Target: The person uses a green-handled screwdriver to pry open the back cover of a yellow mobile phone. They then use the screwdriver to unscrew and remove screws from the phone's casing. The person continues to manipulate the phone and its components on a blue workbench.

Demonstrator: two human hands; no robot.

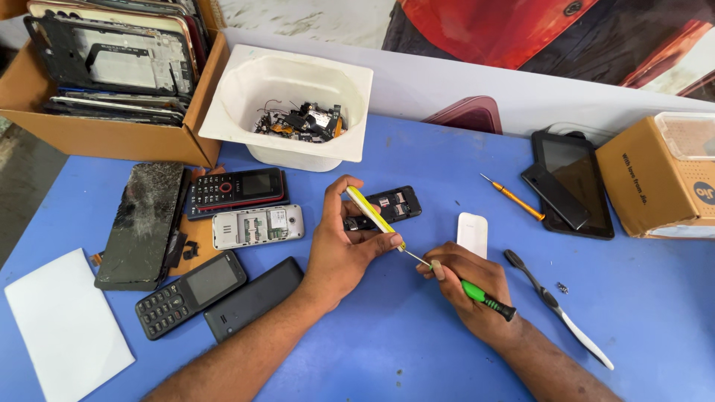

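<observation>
L hand [344, 246] is gripping a yellow-white tool [370, 210] over an opened black phone [386, 206] lying on the blue table [387, 350]. R hand [471, 290] is pinching a green-handled screwdriver [484, 297] (tip meeting the L fingers). White tub [287, 104] w/ parts is sitting behind.
</observation>
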